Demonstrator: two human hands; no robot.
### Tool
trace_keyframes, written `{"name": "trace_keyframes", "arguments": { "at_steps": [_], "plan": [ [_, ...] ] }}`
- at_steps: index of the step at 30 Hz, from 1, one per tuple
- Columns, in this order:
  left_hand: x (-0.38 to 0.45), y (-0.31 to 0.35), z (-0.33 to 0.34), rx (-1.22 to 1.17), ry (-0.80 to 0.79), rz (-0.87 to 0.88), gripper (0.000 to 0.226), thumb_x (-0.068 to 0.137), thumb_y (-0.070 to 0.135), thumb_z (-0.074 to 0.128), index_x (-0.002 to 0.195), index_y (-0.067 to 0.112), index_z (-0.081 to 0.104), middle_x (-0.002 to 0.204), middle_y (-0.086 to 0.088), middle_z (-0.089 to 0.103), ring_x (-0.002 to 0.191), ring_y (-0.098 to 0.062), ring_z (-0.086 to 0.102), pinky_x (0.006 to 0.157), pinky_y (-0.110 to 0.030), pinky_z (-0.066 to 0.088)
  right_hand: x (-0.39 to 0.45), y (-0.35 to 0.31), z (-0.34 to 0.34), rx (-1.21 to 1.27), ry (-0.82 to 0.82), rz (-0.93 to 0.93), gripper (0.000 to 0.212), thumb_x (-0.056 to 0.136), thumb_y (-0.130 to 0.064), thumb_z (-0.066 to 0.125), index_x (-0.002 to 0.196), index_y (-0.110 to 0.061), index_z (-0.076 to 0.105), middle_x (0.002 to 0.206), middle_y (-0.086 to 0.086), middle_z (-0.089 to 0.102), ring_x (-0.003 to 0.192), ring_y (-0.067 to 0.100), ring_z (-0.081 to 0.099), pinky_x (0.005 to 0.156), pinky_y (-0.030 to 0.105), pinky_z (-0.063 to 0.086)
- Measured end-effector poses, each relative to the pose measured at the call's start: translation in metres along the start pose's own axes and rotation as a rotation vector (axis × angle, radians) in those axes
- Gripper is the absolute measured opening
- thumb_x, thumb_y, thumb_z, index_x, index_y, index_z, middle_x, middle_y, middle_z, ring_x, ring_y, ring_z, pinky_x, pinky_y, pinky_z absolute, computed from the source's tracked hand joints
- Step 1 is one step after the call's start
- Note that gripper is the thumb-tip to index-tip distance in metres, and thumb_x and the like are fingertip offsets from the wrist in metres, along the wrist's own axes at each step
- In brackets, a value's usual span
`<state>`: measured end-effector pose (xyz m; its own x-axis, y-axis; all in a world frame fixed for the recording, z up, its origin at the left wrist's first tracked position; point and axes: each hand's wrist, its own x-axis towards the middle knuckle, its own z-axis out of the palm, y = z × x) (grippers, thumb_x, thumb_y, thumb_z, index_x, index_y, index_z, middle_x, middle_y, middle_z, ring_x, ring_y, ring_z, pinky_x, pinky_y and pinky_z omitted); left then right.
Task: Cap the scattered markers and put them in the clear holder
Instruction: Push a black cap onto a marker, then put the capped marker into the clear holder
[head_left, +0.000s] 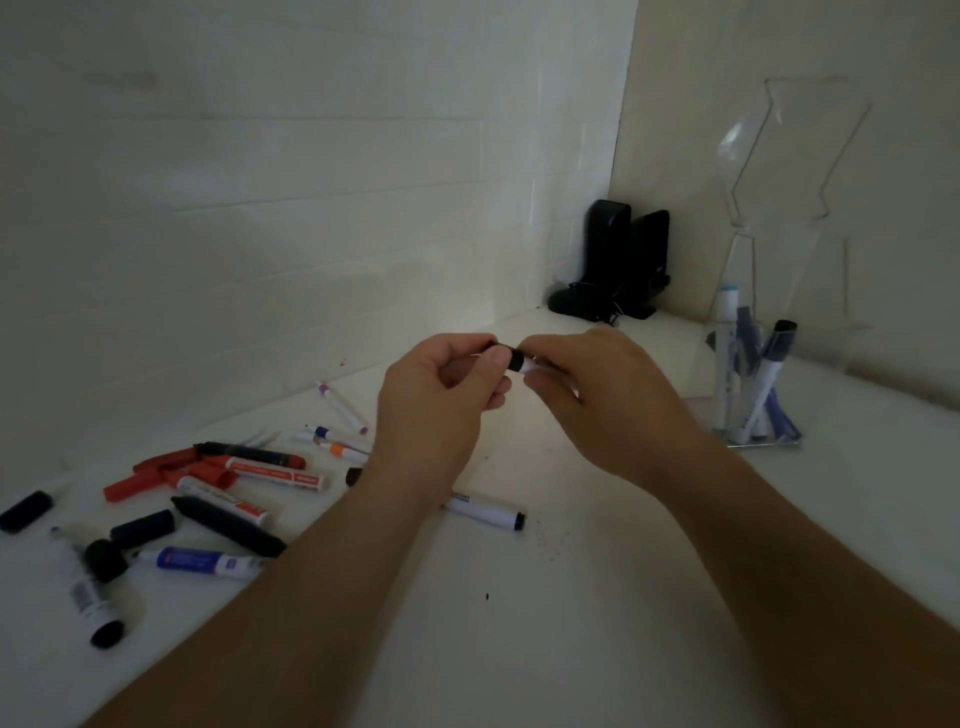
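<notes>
Both hands were up over the bench (519, 597), meeting at one marker (529, 365). Left hand (441, 395): fingers curled, pinching the black cap (511, 358). Right hand (608, 395): fingers curled around the white barrel, most of it hidden in the palm. The marker's long axis ran left-right between the two hands, cap on the left end; I could not tell if the cap was fully seated.

The holder (753, 374) stood to the right of the fingers, nearer the right hand, with several markers upright inside. My judgement: the right hand should carry the marker over. Uncapped markers and loose caps lay scattered left of the fingers.
</notes>
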<state>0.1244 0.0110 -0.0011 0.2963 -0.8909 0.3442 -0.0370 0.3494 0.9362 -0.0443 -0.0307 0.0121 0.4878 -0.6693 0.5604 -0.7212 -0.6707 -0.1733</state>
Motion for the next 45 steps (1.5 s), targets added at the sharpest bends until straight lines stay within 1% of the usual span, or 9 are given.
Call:
{"name": "trace_keyframes", "arguments": {
  "at_steps": [5,10,13,22,28,32,35,39,45],
  "plan": [
    [-0.007,-0.002,-0.001,0.405,-0.149,0.352,0.036,0.101,0.03,0.058,0.13,0.052,0.058,0.107,0.017,0.074,0.095,-0.001,0.068,0.087,-0.016,0.053,-0.008,0.0,-0.044,0.076,0.028,0.086,0.01,0.1,-0.025,0.059,0.108,-0.027,0.066,0.095,-0.012,0.06,0.082,0.001,0.054,0.072,0.017,0.041],
    [-0.015,-0.004,0.005,0.585,-0.267,0.47,0.037,0.099,0.026,0.06,0.134,0.039,0.06,0.113,0.022,0.067,0.1,0.003,0.062,0.08,-0.008,0.048,-0.018,0.034,-0.125,0.069,0.548,0.282,0.02,0.099,-0.022,0.061,0.119,-0.022,0.064,0.105,-0.011,0.058,0.085,-0.01,0.057,0.075,0.004,0.044],
    [-0.016,-0.011,0.008,0.622,-0.338,0.505,0.036,0.096,0.025,0.064,0.128,0.04,0.064,0.117,0.021,0.062,0.1,0.003,0.058,0.083,-0.012,0.047,-0.019,0.066,-0.157,0.113,0.711,0.444,0.021,0.099,-0.029,0.06,0.118,-0.025,0.063,0.099,-0.016,0.063,0.086,-0.005,0.06,0.078,0.013,0.048],
    [-0.018,-0.02,0.015,0.722,-0.461,0.535,0.026,0.091,0.038,0.062,0.115,0.045,0.068,0.112,0.024,0.058,0.099,0.001,0.055,0.086,-0.022,0.047,-0.045,0.111,-0.122,-0.088,0.214,0.563,0.042,0.099,-0.023,0.056,0.134,-0.039,0.04,0.091,0.0,0.069,0.063,0.02,0.065,0.058,0.032,0.053],
    [-0.023,-0.019,0.018,0.735,-0.504,0.564,0.025,0.091,0.041,0.061,0.114,0.044,0.07,0.108,0.022,0.062,0.102,-0.002,0.055,0.09,-0.028,0.048,-0.052,0.126,-0.114,-0.212,0.114,0.541,0.037,0.103,-0.016,0.04,0.122,-0.029,0.069,0.091,0.008,0.075,0.071,0.027,0.062,0.064,0.029,0.044],
    [-0.023,-0.017,0.015,0.716,-0.466,0.598,0.024,0.091,0.025,0.066,0.108,0.04,0.073,0.108,0.02,0.062,0.098,-0.002,0.055,0.088,-0.028,0.05,-0.055,0.115,-0.113,-0.24,0.221,0.503,0.047,0.096,-0.003,0.045,0.135,-0.019,0.065,0.125,0.011,0.067,0.111,0.032,0.062,0.103,0.037,0.045],
    [-0.005,-0.001,-0.002,0.655,-0.33,0.589,0.035,0.088,0.004,0.063,0.102,0.033,0.077,0.106,0.011,0.069,0.099,-0.01,0.063,0.093,-0.033,0.052,-0.044,0.072,-0.101,-0.174,0.382,0.415,0.046,0.091,-0.004,0.055,0.13,-0.023,0.066,0.116,0.005,0.06,0.102,0.024,0.06,0.093,0.028,0.044],
    [0.032,0.035,-0.056,0.728,-0.116,0.266,0.033,0.096,0.01,0.055,0.103,0.035,0.076,0.105,0.012,0.069,0.089,-0.005,0.062,0.08,-0.02,0.046,-0.028,0.005,-0.064,0.049,0.132,0.294,0.037,0.097,-0.025,0.062,0.132,-0.034,0.059,0.108,-0.012,0.053,0.082,0.002,0.051,0.074,0.017,0.039],
    [0.029,0.041,-0.13,0.895,-0.218,-0.095,0.01,0.093,0.038,0.067,0.093,0.034,0.076,0.093,0.01,0.072,0.086,-0.01,0.067,0.069,-0.026,0.051,-0.009,-0.059,0.005,0.148,-0.372,0.161,0.038,0.086,-0.067,0.062,0.117,-0.044,0.058,0.104,-0.018,0.052,0.087,0.0,0.051,0.076,0.026,0.042]
  ]
}}
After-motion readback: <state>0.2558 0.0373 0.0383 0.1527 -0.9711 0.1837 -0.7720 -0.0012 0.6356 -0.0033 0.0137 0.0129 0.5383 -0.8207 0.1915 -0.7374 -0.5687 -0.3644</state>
